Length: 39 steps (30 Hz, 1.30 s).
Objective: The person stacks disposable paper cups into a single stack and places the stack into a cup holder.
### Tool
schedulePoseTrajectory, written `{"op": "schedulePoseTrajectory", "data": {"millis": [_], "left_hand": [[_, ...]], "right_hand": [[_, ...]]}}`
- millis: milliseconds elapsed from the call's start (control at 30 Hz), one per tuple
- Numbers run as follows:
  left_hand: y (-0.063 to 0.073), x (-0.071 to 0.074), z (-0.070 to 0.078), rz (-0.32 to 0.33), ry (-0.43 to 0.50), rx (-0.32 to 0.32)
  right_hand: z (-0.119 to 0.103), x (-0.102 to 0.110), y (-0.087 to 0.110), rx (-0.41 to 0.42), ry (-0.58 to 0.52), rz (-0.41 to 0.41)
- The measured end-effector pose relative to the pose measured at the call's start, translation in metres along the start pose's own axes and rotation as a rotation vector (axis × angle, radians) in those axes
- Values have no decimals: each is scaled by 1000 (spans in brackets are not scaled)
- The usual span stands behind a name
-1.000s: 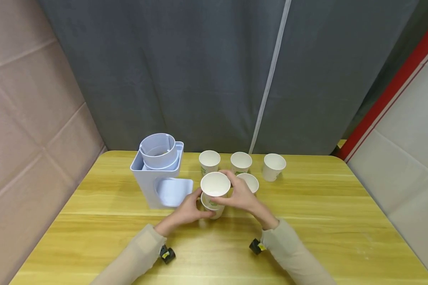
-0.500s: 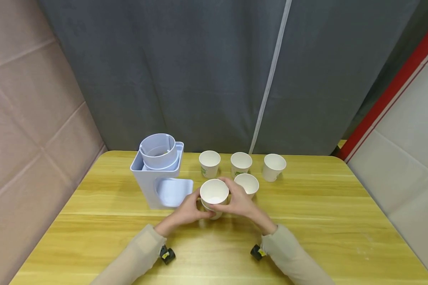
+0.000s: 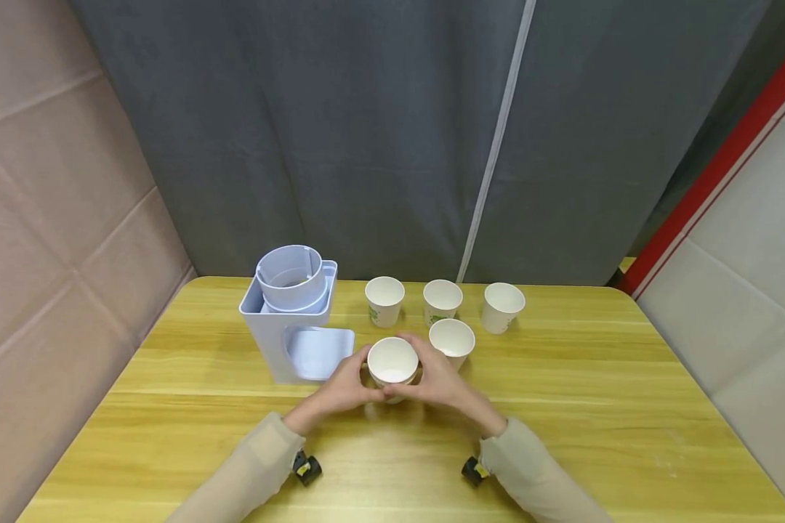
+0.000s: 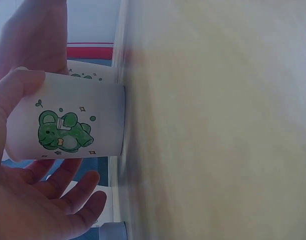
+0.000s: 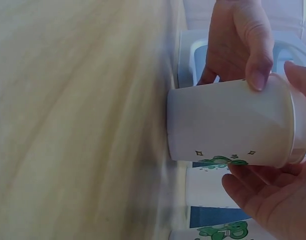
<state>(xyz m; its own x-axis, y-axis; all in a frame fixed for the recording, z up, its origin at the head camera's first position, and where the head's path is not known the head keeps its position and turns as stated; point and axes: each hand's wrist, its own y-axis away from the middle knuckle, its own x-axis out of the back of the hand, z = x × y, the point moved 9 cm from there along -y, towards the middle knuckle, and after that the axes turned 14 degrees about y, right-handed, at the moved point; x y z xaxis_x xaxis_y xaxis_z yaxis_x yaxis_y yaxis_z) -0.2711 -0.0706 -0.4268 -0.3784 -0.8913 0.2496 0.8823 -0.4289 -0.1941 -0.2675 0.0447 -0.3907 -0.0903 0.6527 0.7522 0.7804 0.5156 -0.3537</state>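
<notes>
Two white paper cups stand nested and upright on the table in front of me. My left hand (image 3: 341, 383) holds the lower cup (image 4: 68, 117) by its sides, its thumb near the rim; a green cartoon animal is printed on this cup. The upper cup (image 3: 392, 358) sits down inside it, and only its rim band (image 5: 300, 122) shows above in the right wrist view. My right hand (image 3: 440, 378) grips this upper cup by the rim from the right. A single paper cup (image 3: 453, 341) stands just beyond the right hand's fingers.
At the back stand three more paper cups in a row: the left one (image 3: 384, 298), the middle one (image 3: 442, 299) and the right one (image 3: 502, 309). A pale blue plastic holder (image 3: 271, 349) with a round tube (image 3: 291, 280) on top is left of the hands. Behind hangs a grey curtain (image 3: 379, 145).
My right hand has lowered the upper cup into the lower one, so the lower cup's rim is now mostly covered. The left hand has stayed in place round the lower cup.
</notes>
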Motion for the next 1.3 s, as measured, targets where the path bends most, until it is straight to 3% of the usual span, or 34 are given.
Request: {"op": "schedulePoseTrajectory", "data": {"millis": [400, 667, 933, 1300], "left_hand": [[1, -1, 1, -14, 36, 7], [1, -1, -2, -8, 0, 9], [2, 1, -1, 23, -11, 14], [0, 1, 1, 14, -2, 12]], "right_hand": [[4, -6, 3, -19, -26, -26], [3, -5, 4, -28, -5, -26], [-2, 6, 4, -7, 43, 18], [-7, 23, 1, -20, 41, 79]]}}
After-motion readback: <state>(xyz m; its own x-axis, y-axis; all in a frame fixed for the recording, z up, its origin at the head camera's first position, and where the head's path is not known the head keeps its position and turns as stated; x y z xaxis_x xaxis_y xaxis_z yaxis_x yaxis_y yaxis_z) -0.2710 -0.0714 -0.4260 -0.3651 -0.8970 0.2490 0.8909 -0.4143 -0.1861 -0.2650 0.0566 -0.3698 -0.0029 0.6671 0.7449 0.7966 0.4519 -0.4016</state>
